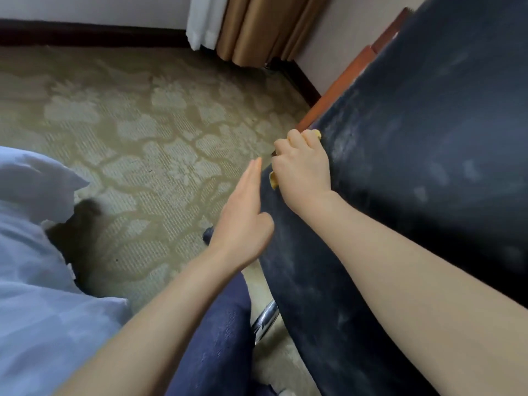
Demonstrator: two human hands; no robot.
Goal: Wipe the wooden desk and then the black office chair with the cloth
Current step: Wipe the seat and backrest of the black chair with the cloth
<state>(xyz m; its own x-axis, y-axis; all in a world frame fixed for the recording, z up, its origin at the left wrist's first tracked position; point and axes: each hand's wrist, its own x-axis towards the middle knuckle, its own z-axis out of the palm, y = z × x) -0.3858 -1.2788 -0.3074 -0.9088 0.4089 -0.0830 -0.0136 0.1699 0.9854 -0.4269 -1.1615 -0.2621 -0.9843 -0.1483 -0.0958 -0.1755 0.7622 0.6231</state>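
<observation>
The black office chair [414, 155] fills the right side of the view, its dark surface streaked with pale smears. My right hand [303, 164] grips a yellow cloth [273, 180] against the chair's left edge; only small bits of the cloth show beside the fingers. My left hand [243, 212] lies flat with straight fingers against the same edge, just below and left of the right hand. A strip of the wooden desk [340, 84] shows behind the chair at the upper right.
Patterned beige carpet [137, 115] covers the floor to the left. White bedding [31, 252] sits at the lower left. My leg in blue trousers [217, 332] is at the bottom centre, next to a chrome chair part [267, 318]. Curtains [257, 24] hang at the top.
</observation>
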